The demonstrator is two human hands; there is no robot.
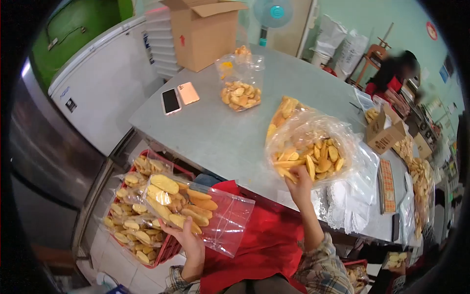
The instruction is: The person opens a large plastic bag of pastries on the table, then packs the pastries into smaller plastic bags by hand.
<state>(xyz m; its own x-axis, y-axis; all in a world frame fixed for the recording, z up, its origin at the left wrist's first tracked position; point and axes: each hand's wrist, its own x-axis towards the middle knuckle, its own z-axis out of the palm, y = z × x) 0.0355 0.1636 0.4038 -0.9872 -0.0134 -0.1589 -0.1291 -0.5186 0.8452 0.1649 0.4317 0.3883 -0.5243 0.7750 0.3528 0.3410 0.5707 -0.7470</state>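
Observation:
My left hand (pixel 190 243) grips a clear plastic bag (pixel 229 220) from below, off the table's near edge. Inside it lie several long, yellow toasted bread slices (pixel 166 196), and the bag's right end is flat. My right hand (pixel 299 185) is at the near rim of a large open clear bag (pixel 313 130) on the table. Its fingers are closed at a toasted bread slice (pixel 285 172) by the rim; the fingertips are partly hidden. More slices (pixel 325 157) are heaped inside the large bag.
Below left, a red crate (pixel 169 250) holds several filled bags. The metal table (pixel 205 127) bears two phones (pixel 171 101), a filled bag (pixel 240 93), a cardboard box (pixel 208 41), flat plastic bags (pixel 364 166) and a small carton (pixel 384 132). A person (pixel 391 78) is at the far right.

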